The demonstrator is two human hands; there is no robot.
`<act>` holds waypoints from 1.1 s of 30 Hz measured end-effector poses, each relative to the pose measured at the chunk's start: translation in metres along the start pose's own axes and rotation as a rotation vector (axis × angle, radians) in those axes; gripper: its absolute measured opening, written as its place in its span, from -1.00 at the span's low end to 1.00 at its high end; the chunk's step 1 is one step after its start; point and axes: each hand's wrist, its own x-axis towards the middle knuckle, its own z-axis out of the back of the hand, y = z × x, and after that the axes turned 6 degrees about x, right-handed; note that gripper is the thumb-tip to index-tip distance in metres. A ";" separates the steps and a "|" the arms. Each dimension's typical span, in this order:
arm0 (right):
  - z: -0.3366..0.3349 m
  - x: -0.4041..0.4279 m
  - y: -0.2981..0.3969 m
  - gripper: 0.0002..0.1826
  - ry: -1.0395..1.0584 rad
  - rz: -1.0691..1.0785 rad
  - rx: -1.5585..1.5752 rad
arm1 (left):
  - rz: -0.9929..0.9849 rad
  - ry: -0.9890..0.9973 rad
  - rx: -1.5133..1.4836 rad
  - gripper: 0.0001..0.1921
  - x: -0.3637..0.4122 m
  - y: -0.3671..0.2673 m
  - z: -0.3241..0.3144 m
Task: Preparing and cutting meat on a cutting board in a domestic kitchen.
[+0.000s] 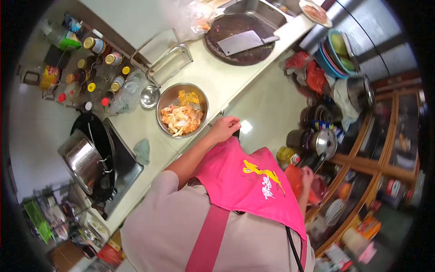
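My left hand (pixel 225 129) hovers at the counter's front edge, just above the pink apron (pixel 234 170). Its fingers are loosely bent and I see nothing in them. Closest to it on the counter is a steel bowl (pixel 206 102) of raw, cut-up meat (pixel 183 117) with a yellow-orange seasoning or sauce on part of it. Over on the right, my right hand (pixel 308 176) is at a red plastic bag (pixel 294 178) by the wooden cabinet. Blur and the bag hide whether its fingers grip the plastic.
A cleaver (pixel 243 42) lies on a round chopping board (pixel 234 59) near the sink (pixel 270 15). Left of the bowl are a steel ladle (pixel 150 97), a grey-green cloth (pixel 141 151), seasoning bottles (pixel 91 86) and a steel pot (pixel 80 156). A glass-fronted cabinet (pixel 373 163) stands right.
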 end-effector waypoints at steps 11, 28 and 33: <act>-0.075 0.142 0.014 -0.85 0.456 -0.399 -0.254 | 0.015 -0.296 0.028 -0.66 0.125 -0.034 0.037; -0.135 0.540 0.175 -0.85 0.526 -0.437 0.033 | 0.361 -0.809 -0.069 -0.76 0.176 -0.090 -0.029; -0.149 0.567 0.164 -0.87 0.710 -0.444 0.032 | 0.610 -0.896 -0.064 -0.66 0.166 -0.089 -0.052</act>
